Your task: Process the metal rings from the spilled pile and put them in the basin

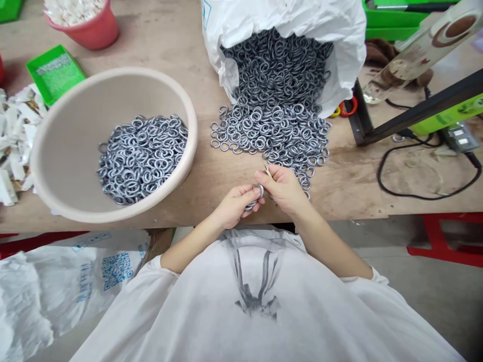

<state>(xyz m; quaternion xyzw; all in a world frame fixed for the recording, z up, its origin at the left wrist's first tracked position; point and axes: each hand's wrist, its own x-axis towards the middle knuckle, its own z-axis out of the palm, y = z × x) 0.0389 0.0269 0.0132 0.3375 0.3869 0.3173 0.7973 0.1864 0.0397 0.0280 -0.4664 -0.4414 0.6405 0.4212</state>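
Note:
My left hand [238, 203] is closed around several grey rings [250, 205], one of them standing up between thumb and forefinger. Close beside it, my right hand [282, 187] pinches a thin, pale pointed tool [267, 171] whose dark tip points up and away from me; its exact kind is not clear. Just beyond both hands a heap of grey rings [271, 128] spreads over the wooden table [204, 191]. The heap spills from the mouth of a white sack [226, 35] lying on its side. To the left, a large beige basin [64, 166] holds many more such rings.
A green tray [75, 65] and a pink bucket [100, 30] stand behind the basin. White pieces [15, 136] lie at the far left. At right are a black metal frame [422, 110], a black cable [381, 173] and a clear bottle [418, 58]. A red stool [437, 236] shows below.

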